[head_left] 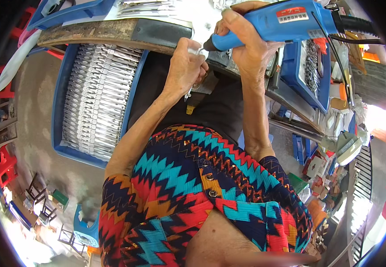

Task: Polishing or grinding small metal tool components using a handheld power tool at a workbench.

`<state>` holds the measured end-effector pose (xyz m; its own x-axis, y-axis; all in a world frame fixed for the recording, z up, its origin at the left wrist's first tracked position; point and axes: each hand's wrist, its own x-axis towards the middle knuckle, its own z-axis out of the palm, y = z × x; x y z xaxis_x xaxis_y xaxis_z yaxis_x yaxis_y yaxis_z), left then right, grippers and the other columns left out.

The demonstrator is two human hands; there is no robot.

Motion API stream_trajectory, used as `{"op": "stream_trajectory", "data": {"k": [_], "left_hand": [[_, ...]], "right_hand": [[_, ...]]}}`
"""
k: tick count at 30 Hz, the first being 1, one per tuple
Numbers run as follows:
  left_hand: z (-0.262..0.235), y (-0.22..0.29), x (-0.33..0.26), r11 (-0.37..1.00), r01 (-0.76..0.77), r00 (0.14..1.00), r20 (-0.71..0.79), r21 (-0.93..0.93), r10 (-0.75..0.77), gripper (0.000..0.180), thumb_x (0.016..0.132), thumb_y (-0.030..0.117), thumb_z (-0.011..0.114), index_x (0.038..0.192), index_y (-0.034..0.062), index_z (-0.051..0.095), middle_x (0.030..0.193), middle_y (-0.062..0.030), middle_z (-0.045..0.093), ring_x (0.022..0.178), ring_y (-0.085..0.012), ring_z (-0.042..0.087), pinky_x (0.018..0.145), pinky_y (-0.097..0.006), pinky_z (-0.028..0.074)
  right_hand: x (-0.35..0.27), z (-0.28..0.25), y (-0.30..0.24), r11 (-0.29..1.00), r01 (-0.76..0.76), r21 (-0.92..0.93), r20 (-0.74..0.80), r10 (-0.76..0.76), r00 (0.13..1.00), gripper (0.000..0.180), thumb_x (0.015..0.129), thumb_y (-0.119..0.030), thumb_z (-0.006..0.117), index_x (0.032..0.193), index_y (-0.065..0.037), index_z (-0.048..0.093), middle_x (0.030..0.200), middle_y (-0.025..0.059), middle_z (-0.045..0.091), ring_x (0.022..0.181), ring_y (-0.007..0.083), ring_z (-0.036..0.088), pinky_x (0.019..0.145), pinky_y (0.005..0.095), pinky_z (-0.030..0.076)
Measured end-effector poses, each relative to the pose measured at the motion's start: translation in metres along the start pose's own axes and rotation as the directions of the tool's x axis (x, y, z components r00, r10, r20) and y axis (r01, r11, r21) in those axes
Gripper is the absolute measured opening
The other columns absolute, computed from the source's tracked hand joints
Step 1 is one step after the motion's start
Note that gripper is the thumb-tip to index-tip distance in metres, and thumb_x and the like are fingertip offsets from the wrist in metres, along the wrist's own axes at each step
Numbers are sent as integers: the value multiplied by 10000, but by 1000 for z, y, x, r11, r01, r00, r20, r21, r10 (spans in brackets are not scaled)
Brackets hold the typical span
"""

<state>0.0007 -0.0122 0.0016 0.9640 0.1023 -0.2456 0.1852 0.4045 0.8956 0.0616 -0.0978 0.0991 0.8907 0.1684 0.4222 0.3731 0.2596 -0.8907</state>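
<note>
My right hand [254, 46] is wrapped round the body of a blue electric screwdriver [268, 22], which lies level above the bench edge. Its black nose points left and ends beside the fingertips of my left hand [185, 66]. Those fingers are closed on a slim silver metal part [187, 94], whose end sticks out below the palm; most of it is hidden, and bright glare blurs the spot where it meets the screwdriver. At my left, a blue tray [58, 111] is filled with rows of similar slim silver metal parts [97, 98].
The worn wooden bench [90, 33] bears more metal parts [148, 8] and a blue bin [77, 11]. Another blue tray [293, 66] with small dark pieces stands right. A black cable [357, 25] trails from the screwdriver. Red stools [4, 164] and a blue stool [86, 227] stand left.
</note>
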Motion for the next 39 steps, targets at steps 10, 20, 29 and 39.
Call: {"op": "stream_trajectory", "data": {"k": [10, 20, 29, 39], "left_hand": [[1, 0, -1, 1000, 7, 1000, -6, 23, -7, 193, 858, 12, 481, 998, 71, 362, 641, -79, 524, 481, -65, 412, 371, -191, 273], [3, 4, 1, 999, 30, 999, -30, 16, -29, 176, 853, -7, 473, 970, 76, 370, 631, -76, 516, 450, -59, 395, 357, -196, 251], [4, -1, 1, 1000, 22, 998, -51, -13, -23, 185, 840, -22, 478, 941, 79, 360, 607, -75, 507, 417, -56, 377, 340, -208, 236], [4, -5, 4, 999, -12, 999, -51, -45, 10, 214, 836, -32, 473, 967, 89, 353, 626, -88, 503, 420, -57, 376, 335, -202, 232]], "right_hand": [[0, 2, 1, 1000, 7, -1, 29, -7, 1000, 202, 677, -34, 664, 808, 17, 519, 619, 83, 553, 508, 153, 547, 477, 253, 438], [1, 10, -6, 989, -13, -146, 50, 21, 999, 123, 679, -41, 647, 711, 3, 537, 560, 58, 543, 489, 134, 537, 448, 237, 413], [1, 16, -1, 921, 20, -389, 69, 8, 998, 98, 677, -63, 648, 677, -20, 560, 563, 10, 541, 460, 107, 502, 438, 238, 380], [4, 17, -5, 892, 162, -423, 119, -123, 985, 173, 647, -71, 696, 740, -7, 565, 620, 25, 556, 515, 117, 536, 486, 245, 429]]}}
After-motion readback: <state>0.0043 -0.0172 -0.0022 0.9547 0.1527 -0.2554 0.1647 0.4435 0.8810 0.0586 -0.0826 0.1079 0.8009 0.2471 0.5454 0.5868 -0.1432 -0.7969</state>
